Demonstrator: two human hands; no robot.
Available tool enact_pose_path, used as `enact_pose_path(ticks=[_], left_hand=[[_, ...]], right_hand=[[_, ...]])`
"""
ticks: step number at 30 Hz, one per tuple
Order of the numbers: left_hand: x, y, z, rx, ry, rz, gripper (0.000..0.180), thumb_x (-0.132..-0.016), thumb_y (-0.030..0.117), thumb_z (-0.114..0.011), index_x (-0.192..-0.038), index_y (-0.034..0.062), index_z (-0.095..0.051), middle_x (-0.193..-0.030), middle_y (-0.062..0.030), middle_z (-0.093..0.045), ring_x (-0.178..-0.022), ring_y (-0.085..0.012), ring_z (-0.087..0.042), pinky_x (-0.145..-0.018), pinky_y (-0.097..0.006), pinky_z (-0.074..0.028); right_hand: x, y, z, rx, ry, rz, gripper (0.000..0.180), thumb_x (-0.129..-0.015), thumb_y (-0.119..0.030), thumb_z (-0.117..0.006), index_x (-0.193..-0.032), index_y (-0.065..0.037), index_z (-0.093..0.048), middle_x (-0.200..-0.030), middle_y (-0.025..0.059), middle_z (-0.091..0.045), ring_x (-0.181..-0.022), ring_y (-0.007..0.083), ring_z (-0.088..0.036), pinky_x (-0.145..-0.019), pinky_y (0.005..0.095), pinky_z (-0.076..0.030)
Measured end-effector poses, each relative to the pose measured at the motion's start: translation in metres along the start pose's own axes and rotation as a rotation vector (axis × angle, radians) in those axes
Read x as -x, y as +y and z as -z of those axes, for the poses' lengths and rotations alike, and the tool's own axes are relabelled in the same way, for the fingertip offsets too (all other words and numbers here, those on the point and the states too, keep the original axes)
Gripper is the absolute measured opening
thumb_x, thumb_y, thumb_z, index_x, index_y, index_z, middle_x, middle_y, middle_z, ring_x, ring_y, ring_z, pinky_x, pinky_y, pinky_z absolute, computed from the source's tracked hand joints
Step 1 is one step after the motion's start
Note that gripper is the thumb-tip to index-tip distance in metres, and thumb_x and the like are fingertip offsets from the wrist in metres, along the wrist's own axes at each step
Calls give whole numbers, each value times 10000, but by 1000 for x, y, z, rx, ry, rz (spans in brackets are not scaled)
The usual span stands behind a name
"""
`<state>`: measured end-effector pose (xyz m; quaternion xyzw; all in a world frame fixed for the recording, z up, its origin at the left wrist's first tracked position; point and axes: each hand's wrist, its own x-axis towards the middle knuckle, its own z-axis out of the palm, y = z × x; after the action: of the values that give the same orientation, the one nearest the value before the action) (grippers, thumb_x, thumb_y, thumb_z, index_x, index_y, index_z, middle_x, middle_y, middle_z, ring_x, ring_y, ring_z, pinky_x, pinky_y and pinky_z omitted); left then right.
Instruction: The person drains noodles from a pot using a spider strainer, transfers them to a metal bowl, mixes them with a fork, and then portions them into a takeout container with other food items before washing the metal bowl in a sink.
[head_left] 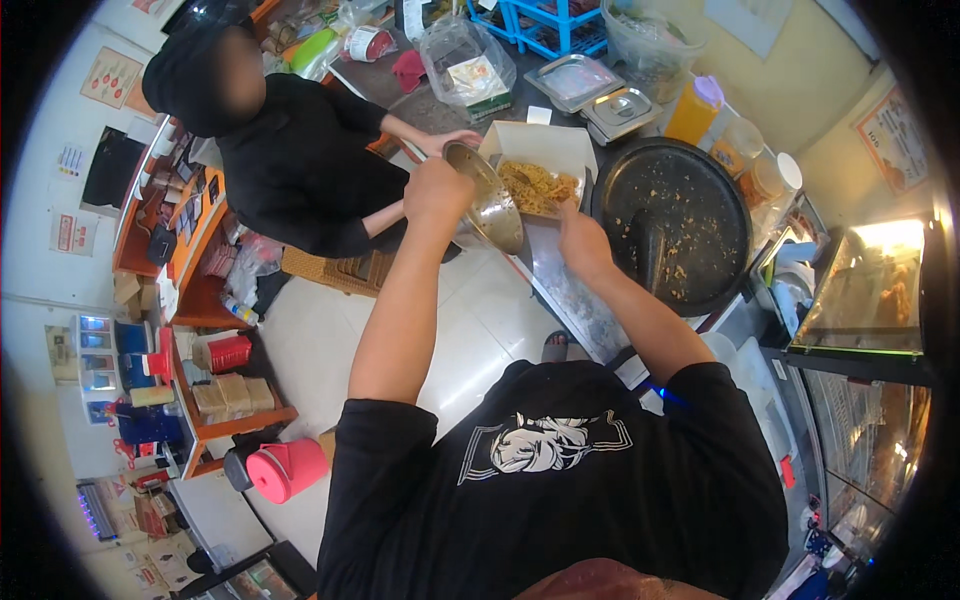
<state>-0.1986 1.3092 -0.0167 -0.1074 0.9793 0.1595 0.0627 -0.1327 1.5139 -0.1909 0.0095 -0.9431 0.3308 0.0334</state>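
My left hand (435,190) grips the rim of a round metal bowl (492,208) and tips it over an open white takeaway box (540,145). Yellow-brown noodles (540,186) lie in the box. My right hand (583,240) is at the box's near right corner, its fingers reaching toward the noodles; whether they hold anything is hidden. A person in black stands at the upper left, and their hand (452,140) rests by the box's far left corner, just behind the bowl.
A round black griddle (690,215) with crumbs and a dark scraper (648,250) sits right of the box. Lidded metal trays (600,92), an orange bottle (692,108) and blue crates (545,25) stand behind. A glass display case (870,290) stands right; a pink bucket (290,468) is on the floor.
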Motion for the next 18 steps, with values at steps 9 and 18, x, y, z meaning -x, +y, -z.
enact_pose_path(ticks=[9, 18], left_hand=[[-3, -21, -7, 103, 19, 3, 342, -843, 232, -630, -1040, -33, -719, -1078, -258, -704, -1055, -391, -680, -923, -466, -532], [46, -110, -87, 887, 88, 77, 232, -865, 146, -594, -802, -68, -659, -713, -186, -681, -602, -293, -647, -564, -398, -489]], right_hand=[[15, -11, -14, -24, -12, -103, 221, -1013, -207, -425, -1090, -8, -484, -832, 302, -664, -794, 497, -654, -727, 599, -495], [44, -85, 82, -222, -16, 27, 277, -976, -270, -545, -922, -17, -644, -777, 276, -660, -755, 458, -664, -701, 546, -526]])
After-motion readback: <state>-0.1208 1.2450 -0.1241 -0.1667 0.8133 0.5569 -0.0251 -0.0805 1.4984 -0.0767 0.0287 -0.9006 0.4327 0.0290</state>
